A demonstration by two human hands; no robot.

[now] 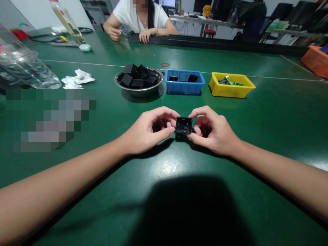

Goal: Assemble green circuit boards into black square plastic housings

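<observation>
Between my two hands is a small black plastic case (183, 125), its hollow inside facing me. My left hand (151, 130) grips its left edge with thumb and fingers. On the other side, my right hand (212, 130) pinches the right edge, thumb at the lower corner and index finger near the top. Beyond the hands stands a metal bowl (139, 91) heaped with black plastic boxes (130, 70). Beside it, a blue bin (185, 88) holds a few black parts (192, 78). Green circuit boards (228, 82) lie in a yellow bin (230, 90).
Crumpled white tissue (78, 79) and a clear plastic bottle (28, 65) lie on the left of the green table (164, 212). Another bottle (67, 20) stands behind. An orange bin (316, 61) is at far right. Across the table sits a person (143, 20) behind a black rail (205, 42).
</observation>
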